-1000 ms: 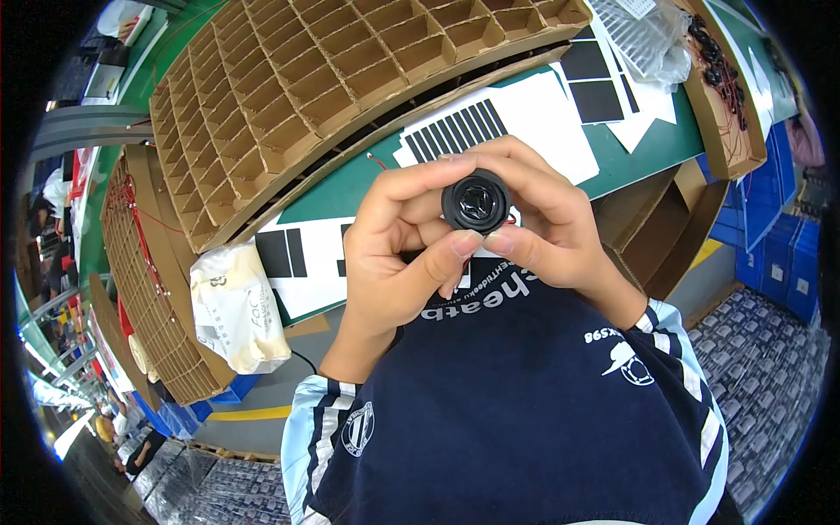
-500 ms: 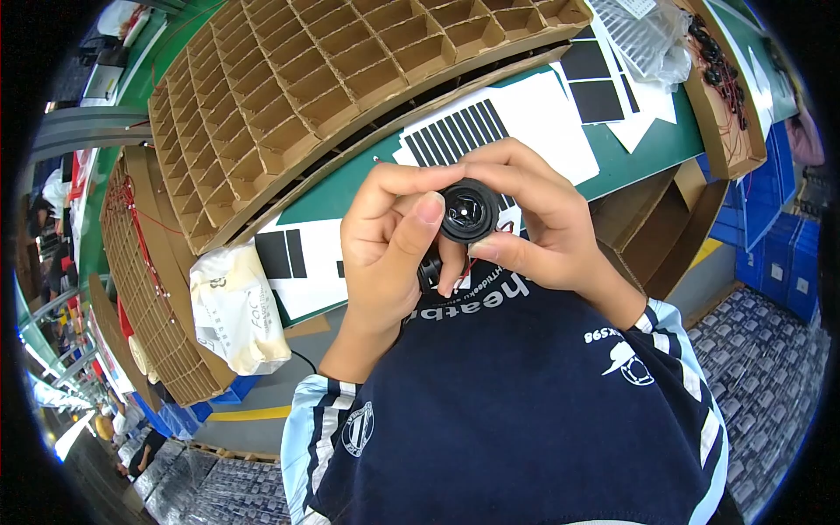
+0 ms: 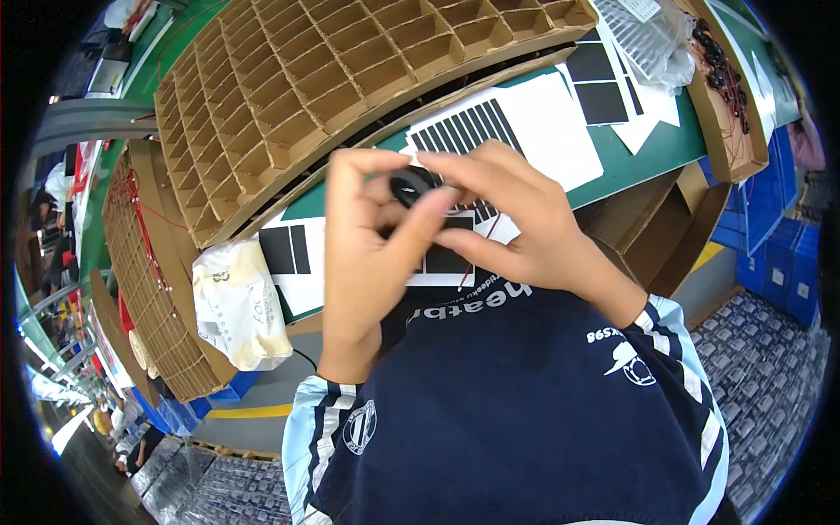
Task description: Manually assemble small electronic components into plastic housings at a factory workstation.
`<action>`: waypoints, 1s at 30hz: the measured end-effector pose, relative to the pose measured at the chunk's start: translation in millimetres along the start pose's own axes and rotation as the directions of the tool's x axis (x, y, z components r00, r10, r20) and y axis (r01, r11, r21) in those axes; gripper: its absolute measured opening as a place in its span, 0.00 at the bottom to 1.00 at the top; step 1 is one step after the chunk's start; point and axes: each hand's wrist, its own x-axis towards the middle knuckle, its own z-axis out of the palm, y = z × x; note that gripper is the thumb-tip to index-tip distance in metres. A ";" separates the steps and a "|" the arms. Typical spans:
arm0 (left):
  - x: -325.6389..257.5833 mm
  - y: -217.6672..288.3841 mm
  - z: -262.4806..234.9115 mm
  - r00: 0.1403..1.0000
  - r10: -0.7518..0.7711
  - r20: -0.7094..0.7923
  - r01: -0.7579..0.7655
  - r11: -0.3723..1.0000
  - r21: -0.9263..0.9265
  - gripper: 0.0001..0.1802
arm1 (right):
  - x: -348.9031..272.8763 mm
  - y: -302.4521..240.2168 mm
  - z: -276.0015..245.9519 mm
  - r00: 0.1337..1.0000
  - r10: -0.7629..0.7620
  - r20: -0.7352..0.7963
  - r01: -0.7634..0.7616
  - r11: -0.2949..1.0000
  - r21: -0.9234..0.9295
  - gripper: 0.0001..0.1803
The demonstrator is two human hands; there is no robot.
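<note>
A small round black part [image 3: 409, 185] with a glossy, lens-like face is held up in front of my chest. My left hand [image 3: 363, 241] grips it between thumb and fingers, the thumb lying over its near side. The fingers of my right hand [image 3: 525, 210] curl round its upper right edge, while the right thumb stands a little apart below. A thin red wire [image 3: 468, 273] hangs beneath the hands. The fingers hide much of the part, and the left hand is slightly smeared by motion.
A divided cardboard tray [image 3: 289, 79] lies beyond my hands on the green table [image 3: 630, 171]. White sheets with black stripes [image 3: 551, 131] lie under them. A white bag [image 3: 238, 306] sits at left; an open carton [image 3: 661, 232] and a box of wired black parts [image 3: 722, 87] are at right.
The black part has moved left and slightly up and turned, so its round face no longer points at me. My left hand has shifted left, and my right thumb has come off its face.
</note>
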 end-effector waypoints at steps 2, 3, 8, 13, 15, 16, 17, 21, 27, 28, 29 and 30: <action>-0.8 4.6 -21.5 0.995 0.067 -0.073 -0.069 0.997 -0.028 0.15 | 4.1 -1.9 -3.5 0.999 0.029 0.024 -0.031 0.997 0.076 0.26; -1.4 5.4 -36.9 0.991 0.123 -0.059 -0.130 0.982 -0.138 0.16 | 6.3 0.1 -2.3 0.999 0.047 0.006 -0.047 0.994 0.098 0.25; -18.0 0.1 -110.1 0.948 0.309 0.077 -0.246 0.864 -0.440 0.23 | 18.4 16.1 20.1 0.996 -0.032 0.085 0.040 0.996 -0.086 0.11; -26.1 -16.9 -117.3 0.932 0.322 0.166 -0.119 0.706 -0.699 0.25 | 18.6 12.7 54.7 0.951 -0.041 0.306 0.039 0.999 0.014 0.09; -24.5 -20.2 -105.8 0.966 0.226 0.129 -0.088 0.751 -0.655 0.26 | 21.8 10.5 60.3 0.933 0.000 0.361 -0.025 0.998 0.065 0.08; -22.9 -23.2 -102.4 0.968 0.201 0.153 -0.053 0.752 -0.657 0.27 | 22.8 10.9 62.3 0.932 -0.002 0.363 -0.023 0.998 0.063 0.08; -21.2 -26.1 -100.5 0.965 0.202 0.167 -0.045 0.756 -0.653 0.26 | 23.0 11.5 65.0 0.937 -0.022 0.350 0.001 0.998 0.060 0.08; -17.5 -26.5 -96.7 0.947 0.238 0.214 -0.081 0.826 -0.557 0.27 | 27.2 5.1 61.4 0.928 0.071 0.366 -0.123 0.985 0.120 0.08; -25.2 -22.9 -102.6 0.957 0.284 0.063 -0.175 0.736 -0.654 0.31 | 28.0 9.8 79.1 0.960 -0.080 0.270 0.086 0.996 -0.009 0.10; -25.1 -18.7 -104.1 0.946 0.315 0.082 -0.166 0.686 -0.709 0.31 | 23.4 15.0 88.0 0.949 -0.098 0.299 0.120 0.991 -0.055 0.10; -25.7 -16.8 -107.4 0.939 0.331 0.091 -0.167 0.672 -0.722 0.31 | 18.9 19.5 95.4 0.914 -0.073 0.398 0.134 0.983 -0.126 0.09; -25.7 -15.1 -110.0 0.932 0.348 0.103 -0.164 0.658 -0.735 0.31 | 13.8 24.7 102.3 0.915 -0.075 0.396 0.134 0.983 -0.124 0.09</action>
